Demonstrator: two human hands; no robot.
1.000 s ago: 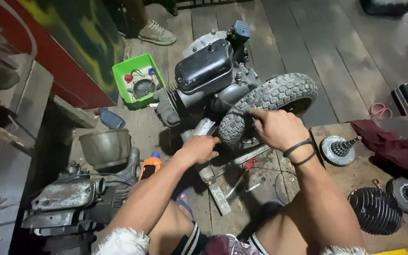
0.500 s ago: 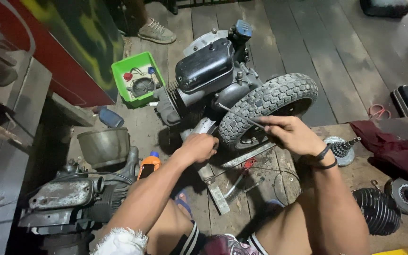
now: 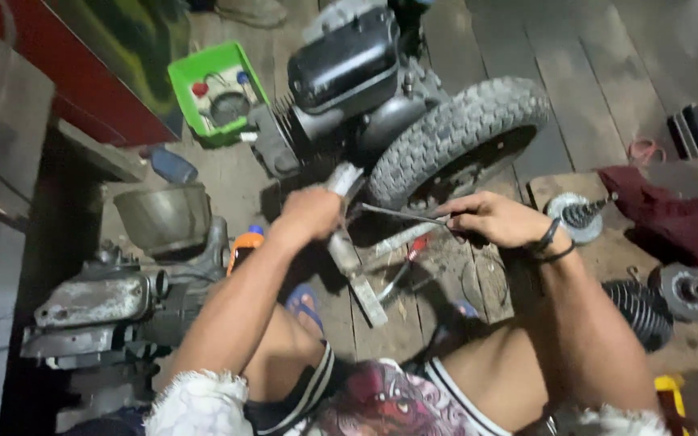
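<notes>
A small engine machine with a black tank (image 3: 345, 60) and a knobby tyre (image 3: 454, 133) lies on the plank floor in front of me. My left hand (image 3: 310, 214) is closed around a silver metal part (image 3: 345, 179) at the machine's lower frame. My right hand (image 3: 490, 218), with black bands on the wrist, pinches a thin metal rod (image 3: 401, 215) that runs leftward just under the tyre. A flat metal bar (image 3: 357, 274) extends down from below my left hand.
A green tray (image 3: 187, 77) of small parts sits at back left. A metal bowl (image 3: 163, 216) and an old engine block (image 3: 98, 303) lie at left. A toothed gear (image 3: 575, 216), ribbed cylinder (image 3: 636, 311), round disc (image 3: 688, 291) and dark red rag (image 3: 664, 214) lie at right.
My right hand has come off the tyre, moved down and taken hold of the thin rod. The view has moved closer. My left hand stays on the silver part.
</notes>
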